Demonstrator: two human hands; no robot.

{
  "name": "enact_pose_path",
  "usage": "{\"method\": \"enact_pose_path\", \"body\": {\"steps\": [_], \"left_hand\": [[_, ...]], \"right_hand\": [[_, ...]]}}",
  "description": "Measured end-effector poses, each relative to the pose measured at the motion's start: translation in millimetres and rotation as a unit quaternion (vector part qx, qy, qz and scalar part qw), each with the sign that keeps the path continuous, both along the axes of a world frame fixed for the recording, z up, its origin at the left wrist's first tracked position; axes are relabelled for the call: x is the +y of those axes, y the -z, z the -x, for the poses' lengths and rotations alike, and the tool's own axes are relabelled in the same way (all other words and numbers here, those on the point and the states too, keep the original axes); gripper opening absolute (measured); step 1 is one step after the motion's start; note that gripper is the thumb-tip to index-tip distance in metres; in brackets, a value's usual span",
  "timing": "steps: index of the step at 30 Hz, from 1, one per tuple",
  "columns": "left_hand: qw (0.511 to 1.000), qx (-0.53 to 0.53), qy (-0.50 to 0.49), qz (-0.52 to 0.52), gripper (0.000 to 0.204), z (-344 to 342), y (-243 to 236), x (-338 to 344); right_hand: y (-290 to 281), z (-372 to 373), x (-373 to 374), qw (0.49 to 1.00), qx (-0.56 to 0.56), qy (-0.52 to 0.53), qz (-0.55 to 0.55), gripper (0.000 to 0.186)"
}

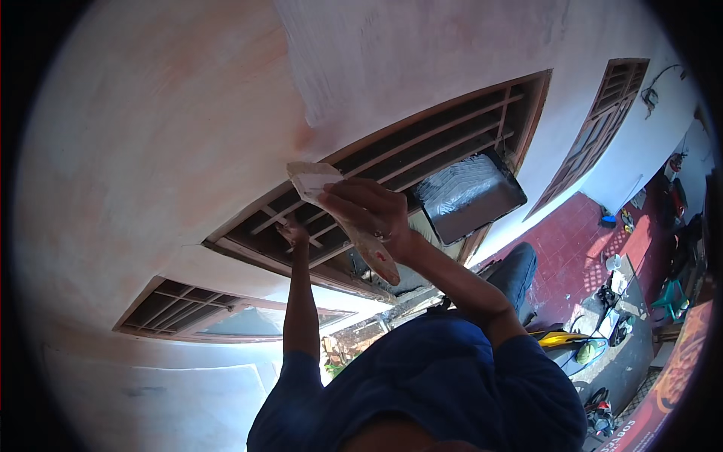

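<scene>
In my right hand (pixel 369 209) is a wide flat paintbrush (pixel 379 260), its handle smeared with pale paint. The fingers close around it near the head, which points up and left in front of the wall (pixel 188 113); I cannot tell whether it touches. My left hand (pixel 294 233) reaches up to the slatted wooden vent (pixel 422 147) and is closed on one of its slats. Right of the brush, a black paint tray (pixel 449 238) hangs tilted against the vent frame, with whitish wet paint in part of it. A whiter patch of paint (pixel 331 60) covers the wall above the vent.
Another slatted window (pixel 162 309) is at lower left, and a further one (pixel 595 124) at right. Far below lies a red tiled floor (pixel 550 248). A yellow motorbike part (pixel 557 339), a green plastic stool (pixel 668 299) and a printed banner (pixel 670 392) stand at lower right.
</scene>
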State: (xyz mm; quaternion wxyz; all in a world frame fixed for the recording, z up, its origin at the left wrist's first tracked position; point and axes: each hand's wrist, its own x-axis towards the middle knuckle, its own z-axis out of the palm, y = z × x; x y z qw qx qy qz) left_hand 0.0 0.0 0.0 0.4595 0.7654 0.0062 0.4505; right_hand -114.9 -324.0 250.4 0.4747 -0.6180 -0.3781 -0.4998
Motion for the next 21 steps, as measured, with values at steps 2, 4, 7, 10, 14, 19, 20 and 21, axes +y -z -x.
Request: {"method": "enact_pose_path", "body": {"steps": [2, 4, 7, 10, 14, 19, 20, 21], "left_hand": [[0.917, 0.001, -0.223, -0.331, 0.028, 7, -18, -8], [0.928, -0.006, -0.223, -0.298, 0.027, 3, 14, -34], [0.924, -0.005, -0.227, -0.308, 0.027, 4, -2, -32], [0.92, 0.014, -0.223, -0.322, 0.029, 8, 7, -23], [0.916, 0.046, -0.238, -0.32, 0.03, 8, 4, -33], [0.915, -0.011, -0.244, -0.32, 0.033, 9, 8, -37], [0.907, -0.036, -0.263, -0.327, 0.033, 7, 8, -38], [0.911, 0.005, -0.258, -0.321, 0.033, 10, 8, -39]], "right_hand": [[-14, -11, -25, 0.999, -0.003, 0.012, 0.033, 0.039], [-36, -21, -43, 0.992, -0.016, 0.029, 0.124, 0.037], [-88, -44, -56, 0.978, -0.111, 0.076, 0.162, 0.034], [-150, -49, -67, 0.973, -0.181, 0.069, 0.122, 0.037], [-152, -55, -64, 0.929, -0.305, 0.165, 0.131, 0.042], [-66, -16, -51, 0.934, -0.114, 0.157, 0.301, 0.043], [-57, -15, -51, 0.928, -0.131, 0.137, 0.319, 0.045], [-62, -16, -53, 0.927, -0.137, 0.137, 0.321, 0.045]]}}
